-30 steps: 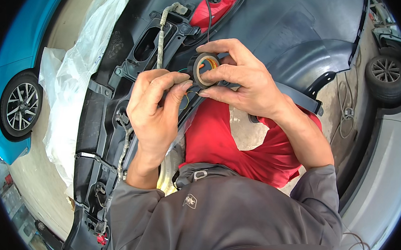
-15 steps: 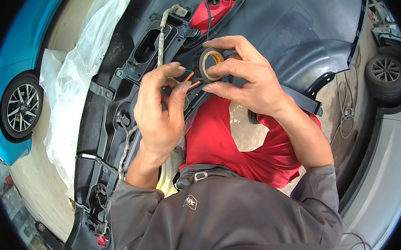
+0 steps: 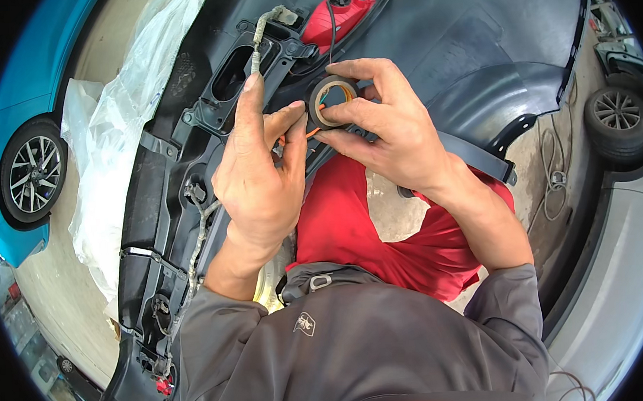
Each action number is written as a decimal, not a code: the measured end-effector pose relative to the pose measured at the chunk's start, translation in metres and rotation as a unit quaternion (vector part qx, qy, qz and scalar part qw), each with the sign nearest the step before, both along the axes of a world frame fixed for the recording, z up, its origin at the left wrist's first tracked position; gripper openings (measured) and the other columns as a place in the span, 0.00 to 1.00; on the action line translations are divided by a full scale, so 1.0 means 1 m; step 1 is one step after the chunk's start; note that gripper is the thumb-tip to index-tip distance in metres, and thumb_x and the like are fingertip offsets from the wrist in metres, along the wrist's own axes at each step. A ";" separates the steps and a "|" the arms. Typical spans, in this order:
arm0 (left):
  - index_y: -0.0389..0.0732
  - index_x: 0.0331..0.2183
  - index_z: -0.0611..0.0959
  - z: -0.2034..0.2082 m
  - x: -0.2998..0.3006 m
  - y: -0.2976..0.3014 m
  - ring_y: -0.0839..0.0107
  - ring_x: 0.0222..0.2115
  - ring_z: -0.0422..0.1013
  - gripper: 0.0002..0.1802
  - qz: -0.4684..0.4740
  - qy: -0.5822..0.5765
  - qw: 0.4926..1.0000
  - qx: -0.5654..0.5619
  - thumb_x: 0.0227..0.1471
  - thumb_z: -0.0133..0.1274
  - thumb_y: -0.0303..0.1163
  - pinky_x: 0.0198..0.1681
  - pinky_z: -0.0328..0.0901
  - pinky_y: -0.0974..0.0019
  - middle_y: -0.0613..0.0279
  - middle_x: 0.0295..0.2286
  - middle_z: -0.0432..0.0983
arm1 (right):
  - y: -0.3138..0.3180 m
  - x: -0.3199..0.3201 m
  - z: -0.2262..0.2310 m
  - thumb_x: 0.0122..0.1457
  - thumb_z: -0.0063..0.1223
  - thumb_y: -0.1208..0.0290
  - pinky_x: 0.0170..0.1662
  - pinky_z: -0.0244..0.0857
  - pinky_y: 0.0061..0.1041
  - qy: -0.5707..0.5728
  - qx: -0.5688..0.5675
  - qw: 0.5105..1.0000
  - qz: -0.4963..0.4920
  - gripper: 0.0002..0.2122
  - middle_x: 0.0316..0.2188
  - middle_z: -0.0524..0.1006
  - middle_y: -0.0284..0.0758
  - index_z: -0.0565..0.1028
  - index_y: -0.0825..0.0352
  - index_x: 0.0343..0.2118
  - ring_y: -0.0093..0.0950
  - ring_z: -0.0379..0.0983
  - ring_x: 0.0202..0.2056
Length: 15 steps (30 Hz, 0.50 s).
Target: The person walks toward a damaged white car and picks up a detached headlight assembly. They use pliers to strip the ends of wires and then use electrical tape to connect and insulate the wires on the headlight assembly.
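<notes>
Between the fingers and thumb of my right hand (image 3: 406,135) is a roll of black tape (image 3: 312,95), with its round cardboard core facing up. My left hand (image 3: 257,179) is just left of the roll, thumb and a finger pinched together on thin orange wires (image 3: 312,133), while its index finger points up and away. The wires run close beside the roll, and their ends are hidden by my fingers. Both hands are above a black car bumper (image 3: 140,220). A tape-wrapped wiring harness (image 3: 259,37) lies along it, passing beyond my left fingertip.
A red part (image 3: 335,24) is set in the bumper at the top. White plastic sheeting (image 3: 97,194) lies left, beside a blue car (image 3: 26,79). On the right are a large dark panel (image 3: 475,48), a looped cable (image 3: 555,177), a loose wheel (image 3: 617,116) and a silver car (image 3: 624,269).
My left index finger has lifted and straightened, while the thumb and another finger have closed together beside the roll. The tape roll has turned and shifted slightly left in my right hand.
</notes>
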<state>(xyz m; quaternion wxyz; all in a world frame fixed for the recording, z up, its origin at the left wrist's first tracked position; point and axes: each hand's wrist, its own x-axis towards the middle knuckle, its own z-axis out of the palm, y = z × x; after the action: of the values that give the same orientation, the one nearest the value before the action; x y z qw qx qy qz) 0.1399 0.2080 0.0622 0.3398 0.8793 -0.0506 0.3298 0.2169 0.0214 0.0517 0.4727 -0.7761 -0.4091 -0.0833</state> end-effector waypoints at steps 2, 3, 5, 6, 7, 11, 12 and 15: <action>0.27 0.63 0.74 -0.001 0.002 -0.001 0.67 0.34 0.84 0.39 0.008 -0.004 1.000 0.019 0.51 0.70 0.15 0.36 0.79 0.68 0.57 0.33 0.88 | -0.001 0.001 0.001 0.49 0.78 0.81 0.43 0.81 0.28 -0.018 -0.011 1.000 -0.004 0.16 0.56 0.73 0.48 0.85 0.70 0.41 0.32 0.81 0.44; 0.27 0.62 0.75 -0.002 0.004 -0.001 0.67 0.34 0.83 0.39 0.004 -0.012 1.000 0.028 0.50 0.70 0.15 0.36 0.78 0.68 0.57 0.33 0.88 | -0.001 0.000 0.001 0.49 0.79 0.80 0.43 0.81 0.28 -0.017 -0.012 1.000 -0.007 0.16 0.56 0.73 0.48 0.86 0.70 0.41 0.32 0.81 0.44; 0.28 0.61 0.76 -0.003 0.005 0.001 0.68 0.34 0.82 0.38 0.000 -0.026 0.999 0.047 0.49 0.71 0.15 0.35 0.78 0.68 0.58 0.33 0.88 | 0.000 -0.001 0.003 0.49 0.79 0.80 0.43 0.81 0.28 -0.014 -0.013 1.000 -0.007 0.16 0.56 0.73 0.47 0.86 0.69 0.41 0.32 0.81 0.44; 0.28 0.61 0.76 -0.003 0.004 0.002 0.68 0.34 0.82 0.38 -0.001 -0.022 0.999 0.049 0.50 0.71 0.15 0.35 0.78 0.68 0.58 0.34 0.88 | 0.000 -0.001 0.002 0.49 0.79 0.80 0.42 0.80 0.28 -0.011 -0.012 1.000 -0.007 0.15 0.56 0.73 0.47 0.86 0.69 0.41 0.32 0.81 0.44; 0.29 0.61 0.76 -0.002 0.003 0.003 0.68 0.35 0.81 0.38 -0.004 -0.018 0.999 0.051 0.50 0.71 0.15 0.35 0.77 0.68 0.58 0.34 0.88 | 0.000 -0.001 0.002 0.49 0.79 0.79 0.42 0.80 0.28 -0.008 -0.011 1.000 -0.007 0.15 0.56 0.73 0.47 0.86 0.69 0.41 0.32 0.81 0.43; 0.30 0.64 0.73 0.003 0.003 0.005 0.68 0.35 0.83 0.40 -0.020 -0.009 1.000 -0.019 0.51 0.71 0.16 0.35 0.76 0.68 0.57 0.35 0.88 | -0.004 0.004 0.000 0.49 0.79 0.78 0.40 0.80 0.27 0.014 0.009 1.000 -0.008 0.15 0.55 0.74 0.46 0.86 0.68 0.40 0.31 0.81 0.42; 0.30 0.65 0.72 0.005 0.003 0.005 0.68 0.36 0.83 0.41 -0.026 -0.010 0.999 -0.030 0.52 0.70 0.16 0.35 0.76 0.69 0.57 0.35 0.88 | -0.005 0.003 0.001 0.49 0.79 0.78 0.40 0.80 0.27 0.018 0.008 1.000 -0.010 0.15 0.55 0.74 0.47 0.86 0.69 0.40 0.31 0.81 0.42; 0.30 0.69 0.66 0.011 0.006 0.007 0.65 0.37 0.86 0.45 -0.045 0.008 0.998 -0.035 0.54 0.70 0.17 0.37 0.76 0.70 0.52 0.38 0.88 | -0.005 0.002 0.003 0.49 0.80 0.78 0.41 0.80 0.28 0.022 0.003 1.000 -0.014 0.15 0.55 0.74 0.47 0.85 0.69 0.40 0.31 0.81 0.42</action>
<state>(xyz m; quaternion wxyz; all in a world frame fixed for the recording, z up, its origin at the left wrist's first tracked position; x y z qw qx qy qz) 0.1457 0.2151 0.0729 0.3848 0.8665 -0.0755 0.3088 0.2191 0.0166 0.0545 0.4828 -0.7818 -0.3875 -0.0747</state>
